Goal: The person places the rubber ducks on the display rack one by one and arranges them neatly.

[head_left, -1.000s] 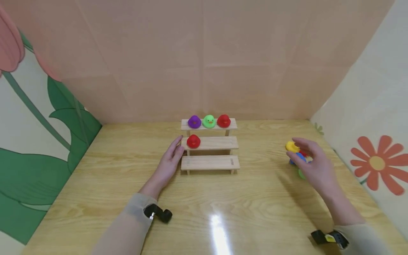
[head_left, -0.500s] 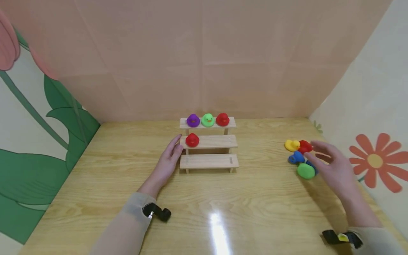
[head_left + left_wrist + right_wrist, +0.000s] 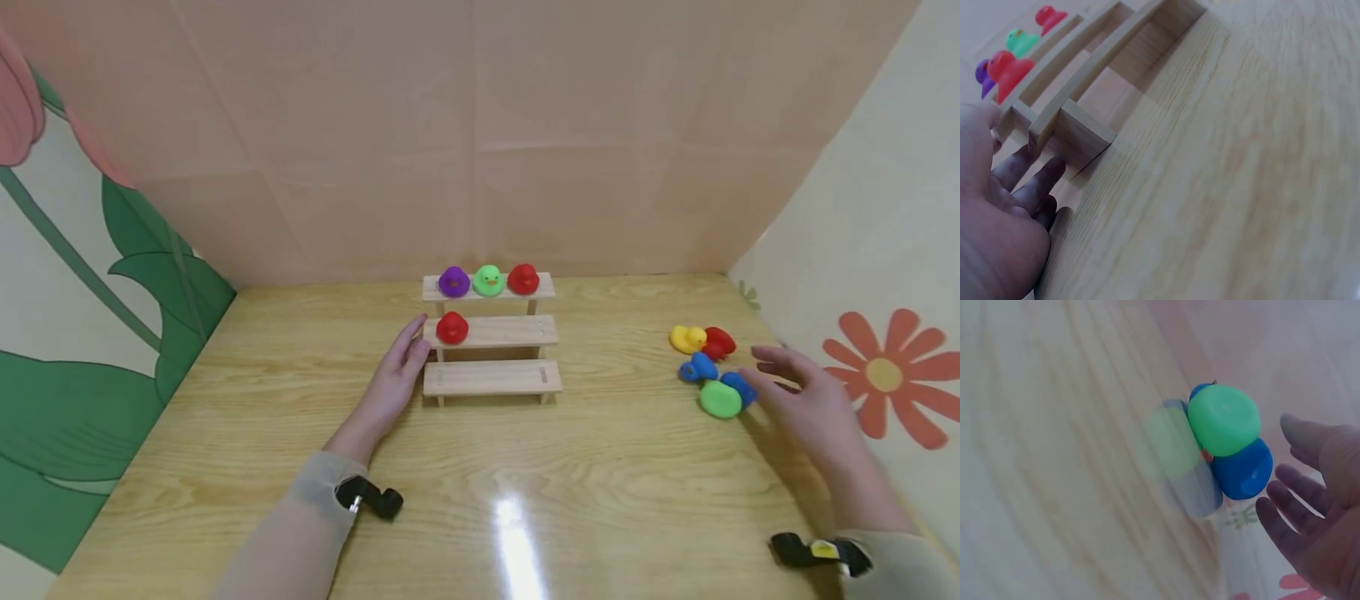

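Observation:
A three-tier wooden shelf stands mid-table. Its top tier bears a purple duck, a green duck and a red duck. Another red duck sits at the left of the middle tier. My left hand rests against the shelf's left end, fingers loosely bent beside it. At the right, my right hand hovers with parted fingers and nothing in it. Nearest to it lie a blue duck and a light green duck, tipped with its base showing.
Behind these lie another blue duck, a yellow duck and a red duck, close together on the wooden table. A pinkish backdrop rises at the back. A flower-printed panel borders the right side.
My right hand has moved right and slightly down, away from over the loose ducks, so more of them shows. The left hand stays at the shelf. The view has shifted slightly.

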{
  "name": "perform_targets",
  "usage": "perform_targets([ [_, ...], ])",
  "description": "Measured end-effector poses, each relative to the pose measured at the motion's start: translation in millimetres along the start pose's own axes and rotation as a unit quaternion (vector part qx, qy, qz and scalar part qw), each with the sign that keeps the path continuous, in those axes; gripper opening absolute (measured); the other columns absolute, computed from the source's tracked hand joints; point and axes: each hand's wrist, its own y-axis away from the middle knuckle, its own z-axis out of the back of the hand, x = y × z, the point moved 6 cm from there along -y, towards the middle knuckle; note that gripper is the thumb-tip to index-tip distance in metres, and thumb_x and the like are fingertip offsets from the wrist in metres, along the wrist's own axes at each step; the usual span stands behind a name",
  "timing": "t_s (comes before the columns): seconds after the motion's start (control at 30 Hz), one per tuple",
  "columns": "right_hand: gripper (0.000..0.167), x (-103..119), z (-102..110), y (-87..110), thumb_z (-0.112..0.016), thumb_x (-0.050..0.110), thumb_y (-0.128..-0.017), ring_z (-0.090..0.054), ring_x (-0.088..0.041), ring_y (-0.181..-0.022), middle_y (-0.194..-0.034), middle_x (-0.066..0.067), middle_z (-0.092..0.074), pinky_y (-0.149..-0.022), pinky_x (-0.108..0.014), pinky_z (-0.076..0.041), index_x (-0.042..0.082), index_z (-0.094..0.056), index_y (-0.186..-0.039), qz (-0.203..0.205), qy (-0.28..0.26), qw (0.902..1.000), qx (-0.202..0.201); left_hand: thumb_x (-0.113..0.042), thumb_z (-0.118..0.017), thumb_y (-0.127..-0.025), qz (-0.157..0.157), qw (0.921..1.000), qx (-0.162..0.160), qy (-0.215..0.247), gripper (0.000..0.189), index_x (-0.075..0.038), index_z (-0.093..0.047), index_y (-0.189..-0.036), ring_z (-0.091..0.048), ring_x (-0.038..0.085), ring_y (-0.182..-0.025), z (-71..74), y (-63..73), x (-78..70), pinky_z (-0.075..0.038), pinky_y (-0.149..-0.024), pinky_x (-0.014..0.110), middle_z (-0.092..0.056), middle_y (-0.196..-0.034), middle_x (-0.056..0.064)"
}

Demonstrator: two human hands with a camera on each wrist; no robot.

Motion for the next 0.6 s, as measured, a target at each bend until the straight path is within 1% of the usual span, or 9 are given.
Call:
perform_targets([
  [0.03,0.081,-3.8,-0.1,-0.5,-0.061,0.063,-0.108,-0.045,-0.059,-0.143,-0.162,-0.029,-0.049,-0.097,-0.031,-0.058,0.014,-0.042,-0.171,-0.007,-0.002,0.9999,0.007,-0.050,-0.049,-0.118,0.000,1.0000,0.000,0.002,0.064,-0.029,-0.032,-0.176,-0.039,0.033,-0.159,0.0,0.0,0.0,-0.027,-0.133,0.053,-0.039,-0.175,0.012],
  [0.07,0.083,-7.5,-0.2,-1.1,-0.060,0.064,-0.108,-0.042,-0.059,-0.145,-0.162,-0.030,-0.048,-0.105,-0.046,-0.056,0.014,-0.041,-0.171,-0.015,-0.003,0.9998,0.013,-0.049,-0.049,-0.118,-0.001,1.0000,0.001,0.005,0.063,-0.028,-0.032,-0.176,-0.040,0.033,-0.159,-0.1,-0.2,0.0,-0.027,-0.133,0.052,-0.039,-0.174,0.012],
  [0.1,0.084,-10.5,-0.4,-1.4,-0.059,0.065,-0.108,-0.040,-0.059,-0.146,-0.163,-0.030,-0.048,-0.109,-0.060,-0.051,0.014,-0.040,-0.171,-0.019,-0.003,0.9996,0.018,-0.048,-0.049,-0.118,-0.001,1.0000,0.001,0.007,0.063,-0.028,-0.032,-0.176,-0.040,0.033,-0.159,0.0,-0.2,0.0,-0.027,-0.133,0.052,-0.040,-0.174,0.012],
  [0.13,0.085,-13.5,-0.6,-1.7,-0.059,0.065,-0.108,-0.037,-0.060,-0.147,-0.163,-0.031,-0.047,-0.109,-0.073,-0.045,0.013,-0.039,-0.172,-0.023,-0.006,0.9994,0.024,-0.048,-0.049,-0.119,0.000,1.0000,0.001,0.007,0.063,-0.028,-0.032,-0.176,-0.040,0.033,-0.159,0.0,0.0,0.2,-0.027,-0.133,0.052,-0.040,-0.174,0.012],
  [0.17,0.086,-16.1,-0.8,-1.8,-0.059,0.065,-0.108,-0.035,-0.061,-0.148,-0.164,-0.032,-0.045,-0.108,-0.083,-0.037,0.012,-0.038,-0.172,-0.025,-0.009,0.9992,0.029,-0.047,-0.049,-0.119,0.001,1.0000,0.001,0.008,0.062,-0.028,-0.032,-0.176,-0.039,0.033,-0.159,0.1,0.2,0.3,-0.027,-0.133,0.052,-0.040,-0.174,0.012],
  [0.27,0.087,-21.7,-1.3,-1.8,-0.058,0.065,-0.109,-0.035,-0.060,-0.147,-0.166,-0.033,-0.043,-0.108,-0.081,-0.038,0.010,-0.036,-0.172,-0.024,-0.003,0.9990,0.038,-0.048,-0.048,-0.119,0.002,1.0000,0.002,0.006,0.063,-0.029,-0.032,-0.176,-0.039,0.032,-0.159,0.4,0.8,0.1,-0.027,-0.133,0.051,-0.040,-0.174,0.012],
  [0.4,0.086,-24.8,-3.7,-1.1,-0.056,0.065,-0.110,-0.036,-0.058,-0.146,-0.165,-0.031,-0.043,-0.103,-0.077,-0.041,0.007,-0.038,-0.171,-0.018,0.006,0.9986,0.050,-0.052,-0.048,-0.118,0.005,1.0000,0.002,0.000,0.066,-0.028,-0.031,-0.176,-0.038,0.032,-0.160,1.2,0.7,0.6,-0.027,-0.133,0.052,-0.039,-0.175,0.011],
  [0.47,0.086,-26.5,-4.7,-1.0,-0.056,0.064,-0.110,-0.035,-0.059,-0.146,-0.165,-0.032,-0.043,-0.104,-0.079,-0.040,0.006,-0.038,-0.170,-0.015,0.001,0.9981,0.059,-0.054,-0.048,-0.117,0.008,1.0000,0.002,-0.003,0.067,-0.029,-0.030,-0.176,-0.037,0.031,-0.160,1.4,0.6,1.1,-0.026,-0.133,0.052,-0.037,-0.176,0.009],
  [0.6,0.086,-31.2,-5.0,-2.3,-0.054,0.065,-0.110,-0.028,-0.061,-0.148,-0.167,-0.032,-0.038,-0.106,-0.082,-0.035,0.007,-0.037,-0.171,-0.015,-0.006,0.9966,0.081,-0.056,-0.048,-0.117,0.011,0.9999,0.003,-0.006,0.066,-0.031,-0.031,-0.176,-0.036,0.031,-0.161,0.7,-0.2,2.3,-0.026,-0.133,0.052,-0.035,-0.178,0.008],
])
